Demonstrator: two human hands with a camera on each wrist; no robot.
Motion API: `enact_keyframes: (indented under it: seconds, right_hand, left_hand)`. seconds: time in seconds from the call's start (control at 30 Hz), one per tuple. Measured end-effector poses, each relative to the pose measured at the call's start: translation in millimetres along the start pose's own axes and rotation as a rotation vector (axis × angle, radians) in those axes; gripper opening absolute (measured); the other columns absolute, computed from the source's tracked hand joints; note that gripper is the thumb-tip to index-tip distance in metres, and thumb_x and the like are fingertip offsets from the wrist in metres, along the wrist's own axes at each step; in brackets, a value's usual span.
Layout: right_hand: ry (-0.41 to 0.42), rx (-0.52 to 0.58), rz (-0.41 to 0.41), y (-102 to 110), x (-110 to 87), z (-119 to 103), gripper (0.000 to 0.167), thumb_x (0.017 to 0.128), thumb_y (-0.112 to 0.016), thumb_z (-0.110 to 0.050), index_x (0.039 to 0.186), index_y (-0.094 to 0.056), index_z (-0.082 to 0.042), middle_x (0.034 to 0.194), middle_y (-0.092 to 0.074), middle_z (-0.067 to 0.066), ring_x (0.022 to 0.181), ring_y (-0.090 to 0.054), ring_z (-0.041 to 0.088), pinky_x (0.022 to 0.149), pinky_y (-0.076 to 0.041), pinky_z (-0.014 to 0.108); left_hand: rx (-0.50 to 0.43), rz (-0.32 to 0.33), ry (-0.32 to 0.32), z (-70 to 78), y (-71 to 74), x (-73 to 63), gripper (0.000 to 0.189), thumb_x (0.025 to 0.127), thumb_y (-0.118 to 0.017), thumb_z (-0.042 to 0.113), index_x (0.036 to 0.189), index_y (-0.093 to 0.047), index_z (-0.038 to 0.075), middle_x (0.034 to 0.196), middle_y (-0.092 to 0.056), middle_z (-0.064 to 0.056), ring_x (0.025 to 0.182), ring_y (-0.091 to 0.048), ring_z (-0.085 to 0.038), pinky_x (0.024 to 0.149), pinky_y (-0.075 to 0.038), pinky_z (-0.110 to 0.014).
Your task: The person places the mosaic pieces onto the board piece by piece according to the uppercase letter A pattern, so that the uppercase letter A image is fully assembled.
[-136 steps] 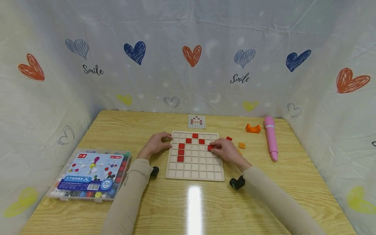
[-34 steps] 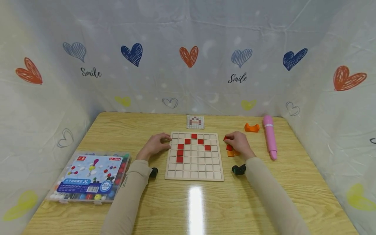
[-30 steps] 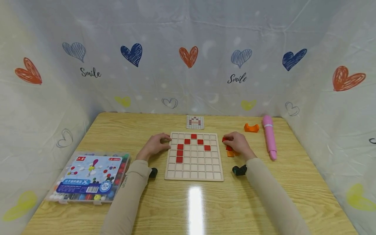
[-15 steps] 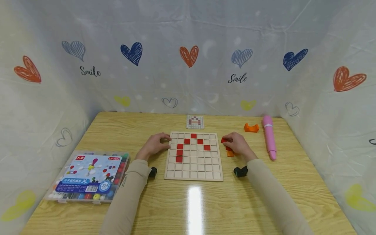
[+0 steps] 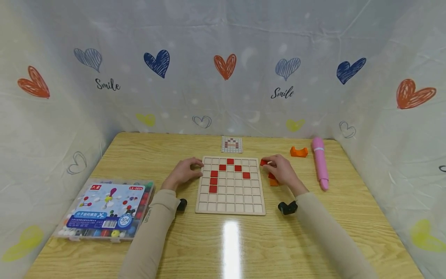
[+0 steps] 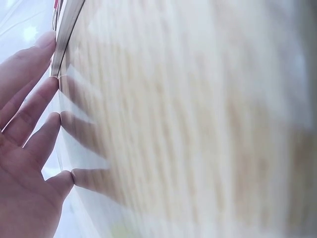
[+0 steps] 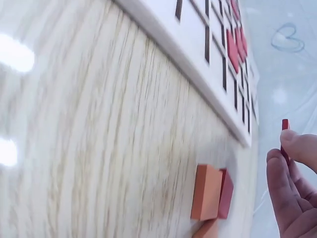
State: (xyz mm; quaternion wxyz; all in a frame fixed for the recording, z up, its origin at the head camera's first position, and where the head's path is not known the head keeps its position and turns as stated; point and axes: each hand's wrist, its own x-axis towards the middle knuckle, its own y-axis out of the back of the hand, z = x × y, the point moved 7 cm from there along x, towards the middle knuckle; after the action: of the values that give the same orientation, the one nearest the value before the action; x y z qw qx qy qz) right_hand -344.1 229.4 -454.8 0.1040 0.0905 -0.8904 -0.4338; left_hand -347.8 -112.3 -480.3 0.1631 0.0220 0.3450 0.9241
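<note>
A wooden grid board [image 5: 230, 209] lies mid-table, with several red square tiles, such as one at its top [image 5: 230, 161], set in its cells. At the board's left edge rests my left hand [image 5: 183, 173]; in the left wrist view its thumb [image 6: 45, 40] touches the board's side and other fingertips touch the tabletop. My right hand [image 5: 280, 169] pinches a red tile [image 5: 263, 162] just off the board's upper right edge, and the right wrist view shows this tile edge-on [image 7: 285, 125]. Beneath that hand lie a loose red tile [image 7: 226, 193] and orange tiles [image 7: 207, 192], partly hidden in the head view.
A small pattern card [image 5: 231, 144] lies behind the board. Farther right are an orange holder [image 5: 299, 152] and a pink microphone-shaped object [image 5: 320, 164]. A clear box of molecular model parts [image 5: 106, 209] sits at the left, beside the left forearm.
My right hand let go of a red tile in a cell on the board's right side, picked another from the loose tiles and lifted it towards the board. The left hand stays put.
</note>
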Motion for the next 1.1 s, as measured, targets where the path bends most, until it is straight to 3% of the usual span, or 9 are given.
enact_keyframes:
  seconds: [0.27, 0.67, 1.1]
  right_hand:
    - [-0.005, 0.111, 0.018, -2.0, -12.4, -20.8, 0.032, 0.091, -0.071, -0.016, 0.122, -0.069, -0.007, 0.118, -0.062, 0.014, 0.097, -0.068, 0.029, 0.08, -0.058, 0.042]
    - [0.026, 0.076, -0.058, -23.4, -29.9, -34.7, 0.031, 0.09, -0.072, -0.017, 0.12, -0.071, -0.008, 0.114, -0.064, 0.011, 0.098, -0.065, 0.025, 0.089, -0.054, 0.043]
    - [0.114, 0.029, -0.116, -40.3, -35.1, -46.3, 0.027, 0.089, -0.071, -0.009, 0.115, -0.072, -0.004, 0.108, -0.064, 0.011, 0.093, -0.065, 0.022, 0.083, -0.056, 0.038]
  left_hand:
    - [0.002, 0.007, -0.002, 1.9, 0.1, -0.3, 0.035, 0.089, -0.072, 0.013, 0.123, -0.066, 0.005, 0.143, -0.051, -0.011, 0.142, -0.032, -0.034, 0.117, -0.025, -0.05]
    - [0.004, 0.007, -0.004, 2.8, 0.2, -0.8, 0.034, 0.089, -0.072, 0.013, 0.122, -0.066, 0.005, 0.143, -0.052, -0.012, 0.14, -0.034, -0.034, 0.116, -0.027, -0.05]
    - [0.015, 0.006, -0.012, 5.0, 0.3, -2.5, 0.034, 0.09, -0.072, 0.013, 0.122, -0.066, 0.004, 0.143, -0.052, -0.012, 0.14, -0.034, -0.034, 0.116, -0.027, -0.05]
